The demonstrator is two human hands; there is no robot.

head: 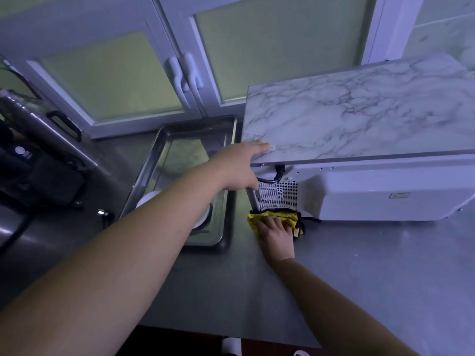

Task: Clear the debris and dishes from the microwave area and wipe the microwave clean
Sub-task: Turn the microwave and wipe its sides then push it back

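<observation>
A white microwave (385, 196) stands on the steel counter with its back towards me; its top is covered in a marble pattern. My left hand (241, 168) grips the near left corner of the microwave, fingers over the top edge and thumb by the black power cord (277, 174). My right hand (276, 232) presses a yellow cloth (280, 216) flat on the counter at the foot of the perforated vent panel (279, 195). A white dish (203, 214) lies in a metal tray (228, 201) left of the microwave, partly hidden by my left arm.
Black and steel appliances (38, 160) stand at the far left with a cable on the counter. White window frames with handles (185, 75) run behind. The steel counter (359, 265) stretches to the right in front of the microwave.
</observation>
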